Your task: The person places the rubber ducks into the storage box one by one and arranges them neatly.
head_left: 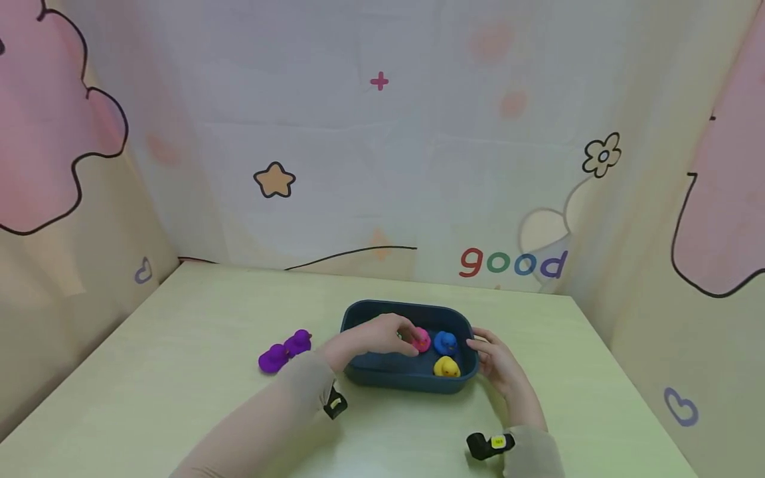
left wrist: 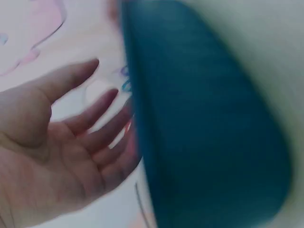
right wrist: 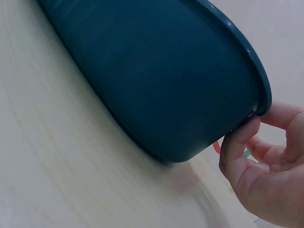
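Observation:
A dark blue plastic box [head_left: 394,381] sits on the table, with a pink toy duck [head_left: 423,340], a blue duck [head_left: 445,342] and a yellow duck [head_left: 446,367] toward its right end. My left hand [head_left: 387,334] reaches over the left wall into the box, its fingertips right by the pink duck. A bit of green shows behind those fingers, mostly hidden. In the left wrist view the left hand [left wrist: 71,147] has its fingers spread loosely and its palm bare. My right hand [head_left: 501,365] holds the box's right end, thumb and fingers at the rim [right wrist: 263,90].
Two purple ducks, one nearer [head_left: 273,359] and one farther [head_left: 298,342], lie on the pale table [head_left: 209,398] left of the box. A printed cloth backdrop [head_left: 335,153] stands behind the table and along both sides.

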The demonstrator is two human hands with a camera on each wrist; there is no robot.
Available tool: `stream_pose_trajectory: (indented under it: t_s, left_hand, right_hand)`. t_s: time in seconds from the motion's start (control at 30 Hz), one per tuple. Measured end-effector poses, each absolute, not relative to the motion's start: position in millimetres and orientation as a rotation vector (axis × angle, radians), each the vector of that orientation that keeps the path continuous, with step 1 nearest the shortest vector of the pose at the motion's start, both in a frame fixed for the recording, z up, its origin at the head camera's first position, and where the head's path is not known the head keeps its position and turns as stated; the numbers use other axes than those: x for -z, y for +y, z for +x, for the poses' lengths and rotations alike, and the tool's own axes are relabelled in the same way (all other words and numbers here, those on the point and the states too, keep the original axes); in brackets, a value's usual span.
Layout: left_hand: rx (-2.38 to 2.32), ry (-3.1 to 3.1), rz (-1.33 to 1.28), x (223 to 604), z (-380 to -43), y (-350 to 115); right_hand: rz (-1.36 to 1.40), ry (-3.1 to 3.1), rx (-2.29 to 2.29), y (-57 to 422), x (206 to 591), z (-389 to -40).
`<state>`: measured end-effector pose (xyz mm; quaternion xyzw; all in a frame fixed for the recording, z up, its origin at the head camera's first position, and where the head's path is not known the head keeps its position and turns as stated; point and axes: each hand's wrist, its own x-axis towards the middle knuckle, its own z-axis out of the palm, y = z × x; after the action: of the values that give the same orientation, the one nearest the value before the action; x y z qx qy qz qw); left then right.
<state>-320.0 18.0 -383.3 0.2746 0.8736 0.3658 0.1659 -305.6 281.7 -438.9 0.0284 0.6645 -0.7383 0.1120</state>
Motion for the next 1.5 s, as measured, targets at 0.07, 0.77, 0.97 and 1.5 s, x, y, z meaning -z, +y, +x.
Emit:
stream_pose_trajectory:
  t_s: [0.07, 0.77, 0.97, 1.5]
  left_hand:
    - [-1.060, 2.459, 0.844, 376.5, -320.5, 2.0]
    - [-1.438, 2.479, 0.714, 386.5, -318.3, -158.4]
    - [-1.472, 2.474, 0.572, 409.5, -311.7, -187.0]
    - [-1.436, 2.467, 0.478, 441.0, -308.9, -214.1]
  right_hand:
    - [0.091, 1.956, 2.164, 282.1, 438.6, -305.3]
    - [0.111, 1.959, 2.172, 281.1, 437.1, -304.2]
    - [0.096, 1.949, 2.170, 280.6, 437.4, -304.5]
    - [0.112, 1.949, 2.176, 278.2, 438.4, -303.8]
